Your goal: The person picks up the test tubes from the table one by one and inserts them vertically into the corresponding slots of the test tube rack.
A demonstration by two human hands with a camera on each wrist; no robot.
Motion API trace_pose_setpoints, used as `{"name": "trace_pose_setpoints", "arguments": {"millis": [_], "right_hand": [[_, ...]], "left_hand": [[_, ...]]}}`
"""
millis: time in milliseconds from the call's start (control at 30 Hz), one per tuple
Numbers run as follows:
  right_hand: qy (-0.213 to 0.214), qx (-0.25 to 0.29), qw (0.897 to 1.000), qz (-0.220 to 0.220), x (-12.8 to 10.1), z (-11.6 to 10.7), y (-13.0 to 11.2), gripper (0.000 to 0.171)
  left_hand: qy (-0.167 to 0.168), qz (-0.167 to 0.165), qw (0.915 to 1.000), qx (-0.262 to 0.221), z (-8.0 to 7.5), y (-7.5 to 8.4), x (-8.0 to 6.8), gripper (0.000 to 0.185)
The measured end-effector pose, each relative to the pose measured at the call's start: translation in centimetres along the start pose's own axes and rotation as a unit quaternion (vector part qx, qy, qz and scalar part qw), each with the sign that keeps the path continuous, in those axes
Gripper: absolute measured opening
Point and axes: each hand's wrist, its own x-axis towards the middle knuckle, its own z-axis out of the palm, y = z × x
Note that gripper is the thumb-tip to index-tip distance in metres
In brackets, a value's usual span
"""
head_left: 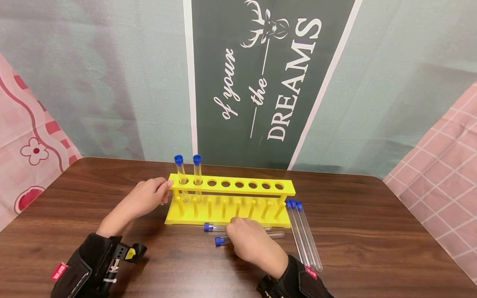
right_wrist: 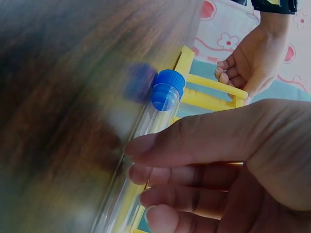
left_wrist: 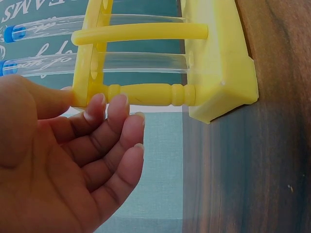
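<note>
A yellow test tube rack (head_left: 231, 184) stands on the table with two blue-capped test tubes (head_left: 197, 169) upright in its leftmost holes. At its left end, my left hand (head_left: 150, 194) pinches the top bar between thumb and index finger, the other fingers loosely curled below. Two more capped tubes lie flat along the rack's front, the nearer one (head_left: 276, 235) and the farther one (head_left: 209, 227). My right hand (head_left: 247, 242) reaches over them and hides their middles. In the right wrist view, its thumb and index fingertip pinch a clear test tube (right_wrist: 146, 121) below the blue cap (right_wrist: 167, 90).
Three capped tubes (head_left: 303, 236) lie side by side to the right of the rack. A row of yellow pegs (head_left: 223, 207) rises from the rack's base. Behind the brown wooden table (head_left: 354, 231) hangs a printed cloth (head_left: 160, 82) with lettering.
</note>
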Motion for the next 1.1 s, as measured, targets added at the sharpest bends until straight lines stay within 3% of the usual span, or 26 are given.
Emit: {"name": "trace_pose_setpoints", "arguments": {"millis": [833,1100], "right_hand": [[-0.004,0.003,1.0,0.0,-0.1,-0.4,0.2,0.015],[-0.016,0.039,0.999,0.002,-0.5,-1.2,0.4,0.022]], "left_hand": [[0.0,0.01,0.9999,0.0,0.0,-0.1,0.0,0.029],[0.0,0.008,1.0,0.005,0.0,-0.1,-0.1,0.029]]}}
